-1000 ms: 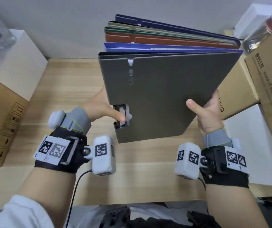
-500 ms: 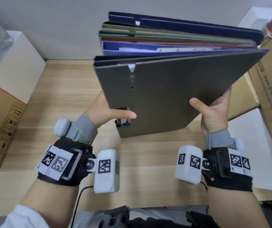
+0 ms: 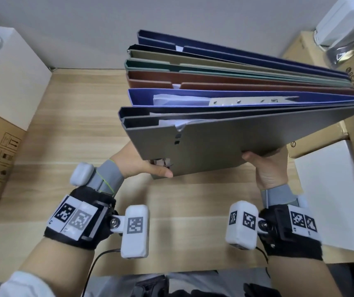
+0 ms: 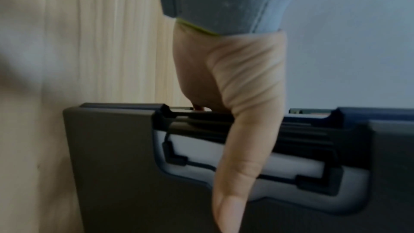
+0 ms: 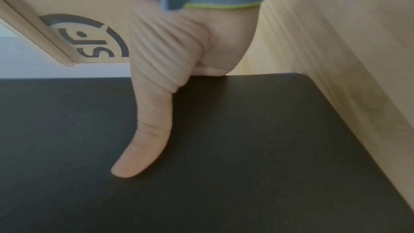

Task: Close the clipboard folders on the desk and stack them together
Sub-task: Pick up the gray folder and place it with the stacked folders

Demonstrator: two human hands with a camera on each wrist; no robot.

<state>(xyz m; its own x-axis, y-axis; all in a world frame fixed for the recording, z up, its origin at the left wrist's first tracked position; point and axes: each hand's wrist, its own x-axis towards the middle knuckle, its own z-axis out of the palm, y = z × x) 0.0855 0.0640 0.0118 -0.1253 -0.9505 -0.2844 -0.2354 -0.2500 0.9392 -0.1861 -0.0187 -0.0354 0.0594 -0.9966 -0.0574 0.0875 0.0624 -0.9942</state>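
— What do the hands hold?
— Left hand (image 3: 137, 161) and right hand (image 3: 268, 166) grip a tilted stack of folders (image 3: 225, 144), lifted above the bench (image 3: 81, 116).
— Closed?
— Fanned apart, seemingly.

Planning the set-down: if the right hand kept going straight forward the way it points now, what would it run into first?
Probably the cardboard box just beyond the right hand, which holds the stack of folders by its near edge. Depth is unclear, so the gap cannot be judged.

Left hand (image 3: 138, 161) and right hand (image 3: 267, 166) raised, thumbs clamped on top.
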